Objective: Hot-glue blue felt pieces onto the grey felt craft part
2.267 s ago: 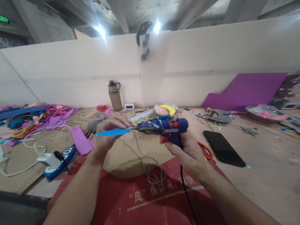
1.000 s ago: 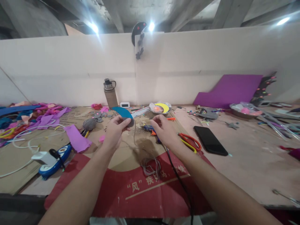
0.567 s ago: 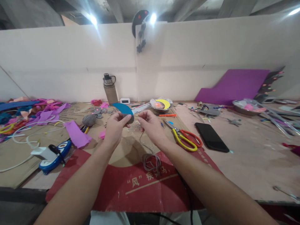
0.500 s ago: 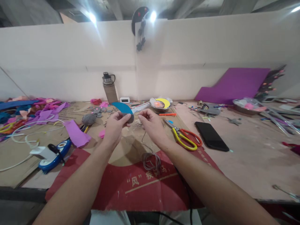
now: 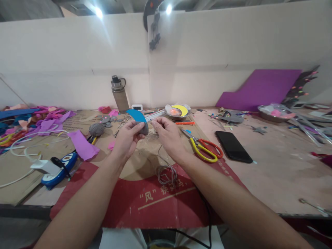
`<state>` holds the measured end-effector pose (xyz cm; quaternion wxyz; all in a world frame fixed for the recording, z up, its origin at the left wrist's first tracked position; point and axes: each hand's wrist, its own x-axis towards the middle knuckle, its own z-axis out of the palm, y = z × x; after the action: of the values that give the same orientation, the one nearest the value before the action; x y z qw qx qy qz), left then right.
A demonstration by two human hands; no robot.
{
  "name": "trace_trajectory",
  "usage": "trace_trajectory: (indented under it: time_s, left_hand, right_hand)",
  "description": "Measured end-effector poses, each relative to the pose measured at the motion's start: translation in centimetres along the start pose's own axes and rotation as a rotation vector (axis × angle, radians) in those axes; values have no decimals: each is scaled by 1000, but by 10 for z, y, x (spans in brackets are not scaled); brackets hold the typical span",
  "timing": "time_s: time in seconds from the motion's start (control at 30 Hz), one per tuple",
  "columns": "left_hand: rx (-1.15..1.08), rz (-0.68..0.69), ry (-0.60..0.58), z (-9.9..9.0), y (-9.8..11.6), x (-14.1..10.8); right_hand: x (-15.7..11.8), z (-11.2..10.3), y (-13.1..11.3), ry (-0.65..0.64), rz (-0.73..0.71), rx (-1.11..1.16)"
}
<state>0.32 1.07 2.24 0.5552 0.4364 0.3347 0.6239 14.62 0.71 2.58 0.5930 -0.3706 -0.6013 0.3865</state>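
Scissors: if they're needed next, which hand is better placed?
Probably the right hand: the scissors lie on its side, close by, though it may be pinching the grey cord. The left hand is farther away and holds the blue piece.

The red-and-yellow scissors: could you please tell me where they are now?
In the head view, the scissors lie on the work surface, to the right of the right hand and just left of the black phone.
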Motion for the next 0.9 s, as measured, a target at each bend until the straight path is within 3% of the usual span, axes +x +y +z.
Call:
trace_trajectory:
  time_s: [0.67,0.9]
  left_hand:
    - [-113,-82,-22,6,7,-6]
    - [-190,-109,-122,6,8,-6]
  right_hand:
    - [-6,4,-8,-17,-2,80]
    - [-8,6,-12,-30,25,76]
